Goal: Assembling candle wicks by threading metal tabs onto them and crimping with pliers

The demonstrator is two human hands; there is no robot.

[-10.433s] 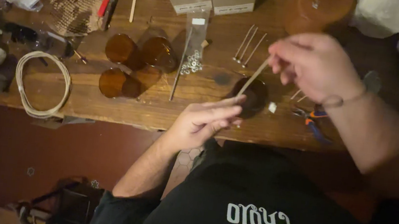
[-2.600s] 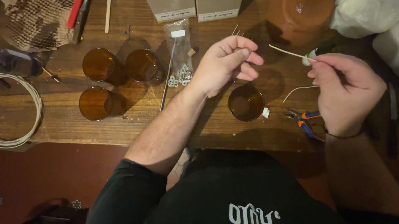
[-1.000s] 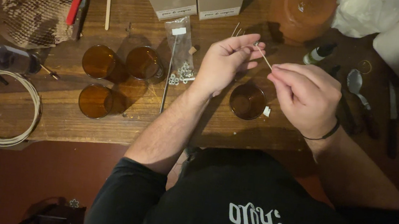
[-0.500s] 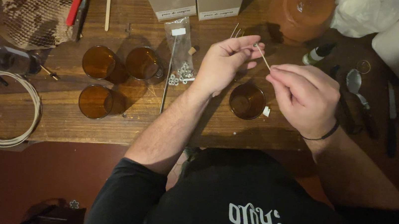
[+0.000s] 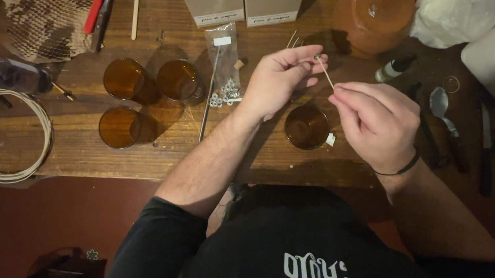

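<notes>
- Wooden table (image 5: 41,153) is carrying all the things, seen from the head camera.
- Left hand (image 5: 279,80) is pinching the upper end of a thin pale wick (image 5: 325,74) between thumb and fingertips.
- Right hand (image 5: 376,123) is pinching the lower end, so both hands are closed on it, close together.
- Wick is hanging in the air above an amber glass jar (image 5: 306,127), not touching it.
- Three more amber jars (image 5: 140,99) are standing well to the left, beside a small clear bag of metal wick tabs (image 5: 224,80).

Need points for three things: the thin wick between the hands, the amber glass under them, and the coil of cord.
thin wick (image 5: 325,74): head view, middle of the strand between the two hands.
amber glass (image 5: 306,127): head view, inside of the cup just below the hands.
coil of cord (image 5: 45,128): head view, right side of the loop.
</notes>
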